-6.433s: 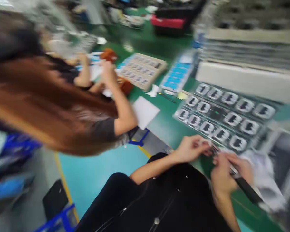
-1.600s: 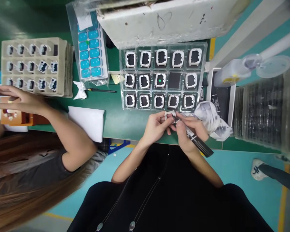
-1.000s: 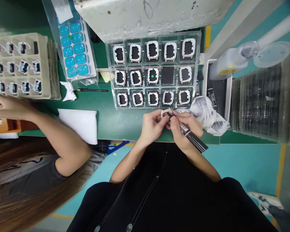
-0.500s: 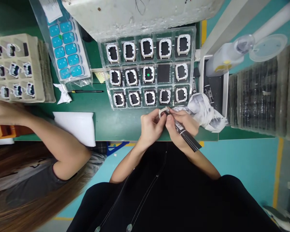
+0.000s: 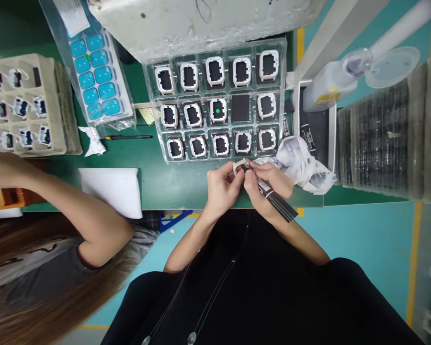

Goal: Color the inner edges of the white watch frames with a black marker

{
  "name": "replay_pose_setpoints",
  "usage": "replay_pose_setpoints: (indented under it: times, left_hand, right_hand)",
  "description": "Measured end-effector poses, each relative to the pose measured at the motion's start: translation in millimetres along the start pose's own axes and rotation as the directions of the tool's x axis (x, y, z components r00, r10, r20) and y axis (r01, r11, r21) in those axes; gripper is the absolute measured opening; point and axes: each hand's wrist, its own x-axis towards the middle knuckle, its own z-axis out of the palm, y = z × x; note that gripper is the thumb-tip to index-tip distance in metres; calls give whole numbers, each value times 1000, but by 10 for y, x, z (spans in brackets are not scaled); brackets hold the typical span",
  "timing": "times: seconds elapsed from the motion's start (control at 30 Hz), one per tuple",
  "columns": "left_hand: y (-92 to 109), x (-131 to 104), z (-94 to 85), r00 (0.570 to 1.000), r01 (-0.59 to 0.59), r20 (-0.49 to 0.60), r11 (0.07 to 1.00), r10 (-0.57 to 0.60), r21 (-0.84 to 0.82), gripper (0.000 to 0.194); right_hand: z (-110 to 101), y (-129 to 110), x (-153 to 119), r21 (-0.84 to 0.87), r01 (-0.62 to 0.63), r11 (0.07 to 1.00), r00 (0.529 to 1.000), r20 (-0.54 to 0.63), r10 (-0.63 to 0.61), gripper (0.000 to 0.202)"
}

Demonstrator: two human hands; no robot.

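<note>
Between the fingertips of my left hand [image 5: 222, 188] is a small white watch-case frame [image 5: 238, 166], tilted and partly covered by the fingers. My right hand [image 5: 269, 184] is closed around a black marker pen [image 5: 277, 203] with a white label. The pen's front end meets the frame, though its tip is hidden by my fingers. Both hands are together over the table's front edge. Just beyond them lies a clear plastic tray [image 5: 197, 130] holding rows of similar white frames, one with a green dot. One pocket in its middle row shows only a dark pad [image 5: 240, 108].
A crumpled, stained cloth [image 5: 298, 160] lies right of my hands, by a box with a bottle [image 5: 326, 88] and another marker. Stacked trays [image 5: 373, 148] stand far right. At left are a bag of blue parts [image 5: 102, 74], white paper [image 5: 111, 189] and a co-worker's arm [image 5: 82, 203].
The frame is turned slightly between my fingers, and the pen stays against it. The co-worker's arm at left has shifted a little. The whole view has moved slightly.
</note>
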Motion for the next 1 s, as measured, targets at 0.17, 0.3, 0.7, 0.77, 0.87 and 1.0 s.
replay_pose_setpoints:
  times: [0.17, 0.3, 0.7, 0.77, 0.87, 1.0]
  left_hand:
    - [43, 29, -11, 999, 33, 6, 998, -33, -57, 47]
    - [162, 92, -40, 988, 128, 109, 970, -107, -209, 47]
    - [197, 125, -75, 948, 309, 196, 879, -252, -363, 53]
    - [218, 91, -70, 949, 307, 175, 893, -263, -328, 51]
    - [313, 88, -109, 981, 193, 64, 965, -184, -178, 40]
    - [499, 436, -223, 981, -166, -70, 969, 182, 185, 20]
  right_hand:
    - [-8, -3, 2, 14, -6, 1000, 1000, -7, 6, 13]
    - [-19, -8, -16, 94, -85, 992, 996, -2, 85, 10]
    - [-15, -2, -51, 255, -184, 949, 977, -59, 205, 10]
    - [-9, 18, -80, 268, -142, 953, 975, -130, 182, 11]
    - [1, 47, -126, 280, -70, 957, 958, -248, 142, 14]
    - [5, 60, -130, 288, -31, 957, 951, -286, 117, 13]
